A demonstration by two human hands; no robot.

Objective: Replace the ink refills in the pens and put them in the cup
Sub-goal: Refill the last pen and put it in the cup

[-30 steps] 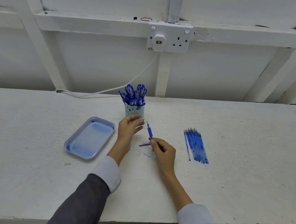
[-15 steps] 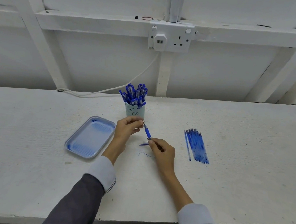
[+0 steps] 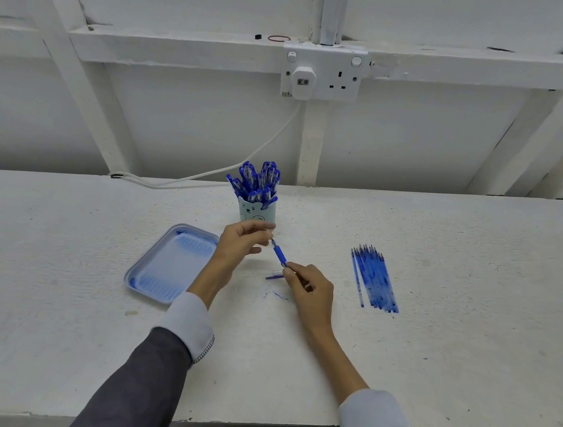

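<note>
Illumination is bright, even and cool white, diffuse from above. Shadows are faint and soft beneath the right hand (image 3: 310, 292) and left hand (image 3: 241, 244) on the table (image 3: 466, 351). The pen (image 3: 279, 254) and the left fingertips are slightly blurred. Wide-angle distortion bows the table's near edge and slants the wall beams (image 3: 81, 66) at the left and right margins.

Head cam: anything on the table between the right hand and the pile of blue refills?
Nothing. In the head view that stretch is bare white tabletop, from the right hand to the row of thin blue ink refills.
</note>
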